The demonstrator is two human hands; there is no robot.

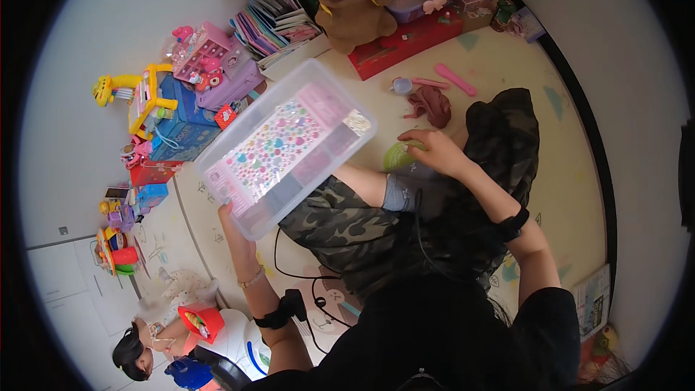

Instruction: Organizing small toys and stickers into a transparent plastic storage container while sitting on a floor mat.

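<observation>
My left hand (233, 230) grips the lower left end of a clear plastic box (269, 229), lifted at a tilt over the floor. Inside lies a sheet of colourful gem stickers (279, 146) with pink ends, beside some divided compartments. The box's wall hides part of the left fingers. Fingers apart and holding nothing, my right hand (437, 153) hovers by a green rounded patch (397, 156) near my grey-socked foot; whether it touches is unclear. A crumpled dusty-pink cloth (430, 106) lies just beyond that hand.
A pink spoon-shaped piece (455, 80) and a small clear cup (401, 86) lie on the mat. Along the wall stand a red box (405, 43), a brown plush toy (350, 7), books (279, 18) and a blue toy case (184, 117). A person (148, 340) is at the lower left.
</observation>
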